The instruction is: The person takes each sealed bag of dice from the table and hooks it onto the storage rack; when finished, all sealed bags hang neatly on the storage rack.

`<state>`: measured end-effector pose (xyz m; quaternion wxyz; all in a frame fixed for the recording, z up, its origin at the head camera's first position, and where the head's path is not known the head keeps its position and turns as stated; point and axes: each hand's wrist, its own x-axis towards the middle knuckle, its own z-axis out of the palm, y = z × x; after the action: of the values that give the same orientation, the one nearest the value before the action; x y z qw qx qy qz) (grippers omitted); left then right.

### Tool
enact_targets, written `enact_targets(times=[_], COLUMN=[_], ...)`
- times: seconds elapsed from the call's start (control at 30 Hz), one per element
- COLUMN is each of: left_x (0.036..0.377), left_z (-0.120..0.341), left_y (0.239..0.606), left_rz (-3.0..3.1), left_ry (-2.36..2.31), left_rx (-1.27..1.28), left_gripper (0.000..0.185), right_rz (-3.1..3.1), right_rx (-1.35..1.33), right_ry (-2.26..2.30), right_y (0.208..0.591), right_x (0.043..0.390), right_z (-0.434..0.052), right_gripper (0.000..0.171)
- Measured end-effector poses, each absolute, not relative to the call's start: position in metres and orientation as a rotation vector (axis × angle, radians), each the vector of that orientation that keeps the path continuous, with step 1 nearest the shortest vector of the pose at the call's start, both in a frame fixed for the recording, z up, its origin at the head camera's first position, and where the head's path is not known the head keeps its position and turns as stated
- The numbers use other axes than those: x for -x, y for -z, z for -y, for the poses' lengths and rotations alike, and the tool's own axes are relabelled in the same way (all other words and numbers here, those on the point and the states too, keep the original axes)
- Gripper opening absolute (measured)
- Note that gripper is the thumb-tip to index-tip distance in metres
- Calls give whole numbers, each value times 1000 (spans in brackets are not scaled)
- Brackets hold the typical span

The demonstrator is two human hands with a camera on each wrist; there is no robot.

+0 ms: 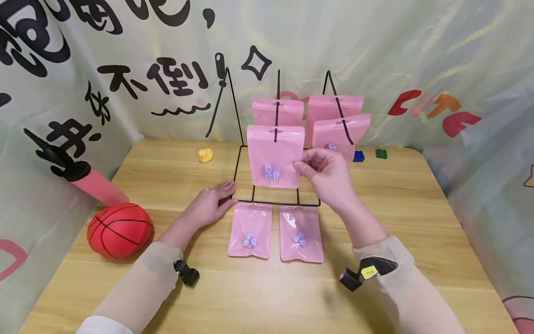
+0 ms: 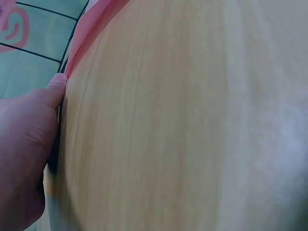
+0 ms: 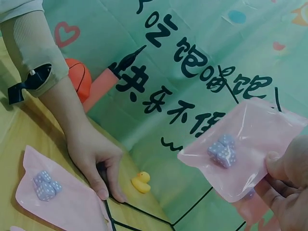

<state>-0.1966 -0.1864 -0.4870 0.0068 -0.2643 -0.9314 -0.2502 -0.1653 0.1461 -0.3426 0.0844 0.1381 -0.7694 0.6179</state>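
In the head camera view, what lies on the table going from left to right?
Pink pump → red basketball → yellow duck → left flat pink bag → right flat pink bag → blue brick → green brick.

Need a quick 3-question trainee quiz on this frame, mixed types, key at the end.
1. True or false: the right hand pinches the edge of the front hanging pouch.
2. What does the left hand rest on? A) the basketball B) the rack base and the table C) the duck
3. How many pink pouches lie flat on the table?

Key: 1 true. 2 B. 3 two: the left flat pouch and the right flat pouch.
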Motion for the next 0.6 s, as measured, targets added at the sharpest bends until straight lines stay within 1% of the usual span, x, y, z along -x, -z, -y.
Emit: enact_targets(times=[0.3,0.6], left_x=[197,198], left_z=[186,186], left_y=[486,488], left_rz=[2918,2914], left_ry=[776,781], left_rx=[832,828], left_gripper=[51,51], right_rz=[2242,2273], right_rx=[-387,-328], right_ry=[-1823,-1792], right_y=[341,339], right_x=[173,179], right_z=[-141,-139], right_gripper=[11,6])
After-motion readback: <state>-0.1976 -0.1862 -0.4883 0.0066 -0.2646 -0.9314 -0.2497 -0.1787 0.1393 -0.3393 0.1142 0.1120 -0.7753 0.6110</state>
